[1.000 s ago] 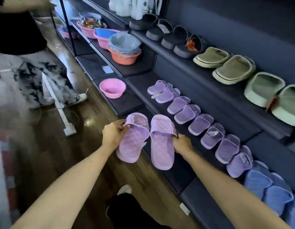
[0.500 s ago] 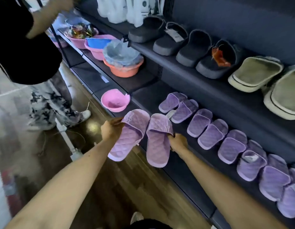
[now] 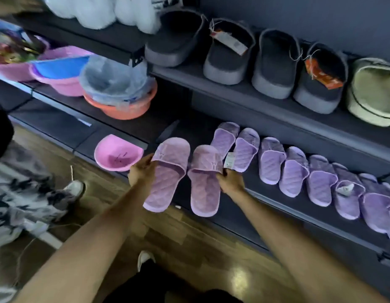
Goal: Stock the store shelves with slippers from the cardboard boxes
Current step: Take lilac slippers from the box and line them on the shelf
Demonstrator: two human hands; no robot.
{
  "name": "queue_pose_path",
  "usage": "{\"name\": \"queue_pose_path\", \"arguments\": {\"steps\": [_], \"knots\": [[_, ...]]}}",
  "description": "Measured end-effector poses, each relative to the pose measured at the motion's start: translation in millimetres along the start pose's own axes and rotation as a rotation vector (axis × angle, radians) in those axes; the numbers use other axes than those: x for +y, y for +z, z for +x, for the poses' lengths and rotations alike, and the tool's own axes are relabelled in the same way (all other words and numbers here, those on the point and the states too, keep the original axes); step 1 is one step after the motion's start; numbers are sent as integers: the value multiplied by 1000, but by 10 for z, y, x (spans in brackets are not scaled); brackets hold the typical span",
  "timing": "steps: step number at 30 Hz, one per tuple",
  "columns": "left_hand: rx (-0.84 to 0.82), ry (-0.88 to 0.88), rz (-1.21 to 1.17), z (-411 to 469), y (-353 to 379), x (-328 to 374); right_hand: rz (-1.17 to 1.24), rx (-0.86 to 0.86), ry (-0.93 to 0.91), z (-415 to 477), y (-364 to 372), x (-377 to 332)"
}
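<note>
our left hand [image 3: 141,171] grips one lilac quilted slipper [image 3: 167,176], our right hand [image 3: 230,182] grips its mate [image 3: 203,182], both over the lower shelf's front edge [image 3: 277,206].

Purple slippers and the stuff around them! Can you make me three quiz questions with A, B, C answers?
1. Where is the pink bowl?
A) on the floor
B) on the low shelf, left of the held slippers
C) among the dark slippers

2. How many dark grey slippers stand on the upper shelf?
A) two
B) seven
C) four

3. How are the two nearest purple slippers held?
A) one in each hand
B) both in one hand
C) lying loose on the floor

Answers:
1 B, it sits at the low shelf's edge.
2 C, four stand in a row.
3 A, the left hand grips one, the right hand the other.
</note>
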State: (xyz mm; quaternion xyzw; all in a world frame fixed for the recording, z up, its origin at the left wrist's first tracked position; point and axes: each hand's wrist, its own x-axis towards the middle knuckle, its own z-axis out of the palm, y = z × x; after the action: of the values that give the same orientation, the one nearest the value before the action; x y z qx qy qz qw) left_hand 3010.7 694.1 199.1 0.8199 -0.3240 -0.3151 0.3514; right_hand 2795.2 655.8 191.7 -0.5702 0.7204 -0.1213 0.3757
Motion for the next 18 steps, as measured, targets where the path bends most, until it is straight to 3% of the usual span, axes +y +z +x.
{"name": "queue_pose_path", "arguments": {"steps": [5, 12, 18], "knots": [[-109, -73, -139, 653, -146, -49, 5, 75, 79, 115, 359, -388], [-167, -10, -35, 1323, 45, 5, 69, 166, 170, 692, 633, -592], [-178, -1, -83, 1938, 512, -103, 40, 207, 233, 1449, 893, -519]]}}
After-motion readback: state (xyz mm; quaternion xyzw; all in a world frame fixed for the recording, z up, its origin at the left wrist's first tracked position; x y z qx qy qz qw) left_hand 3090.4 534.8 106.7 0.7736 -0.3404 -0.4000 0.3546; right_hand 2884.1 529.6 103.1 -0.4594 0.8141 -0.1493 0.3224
